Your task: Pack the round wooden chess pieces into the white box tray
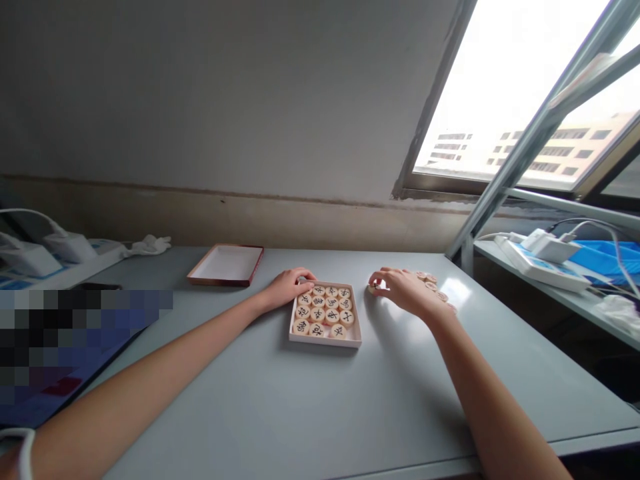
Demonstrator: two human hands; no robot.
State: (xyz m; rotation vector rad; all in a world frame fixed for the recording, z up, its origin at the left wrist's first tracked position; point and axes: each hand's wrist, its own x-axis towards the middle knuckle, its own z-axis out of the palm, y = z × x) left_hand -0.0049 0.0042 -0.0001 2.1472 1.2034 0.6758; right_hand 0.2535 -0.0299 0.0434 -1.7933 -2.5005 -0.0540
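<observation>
A shallow white box (325, 339) lies on the desk before me, with rows of round Chinese chess pieces (317, 315) in it, dark characters facing up. The near right corner of the box shows a gap between pieces and wall. My left hand (290, 288) grips the box at its far left corner, thumb at the near side of that corner and fingers curled along the far edge. To the right of the box, my right hand (400, 288) pinches a single Chinese chess piece (374, 287) between thumb and fingers, at or just above the desk.
More chess pieces (434, 287) lie beyond my right hand, partly hidden by it. The box lid (225, 264), red-edged, rests open side up at the back left. Power strips with chargers stand at far left (75, 260) and on the right shelf (545, 260). A metal post (500, 180) rises at right.
</observation>
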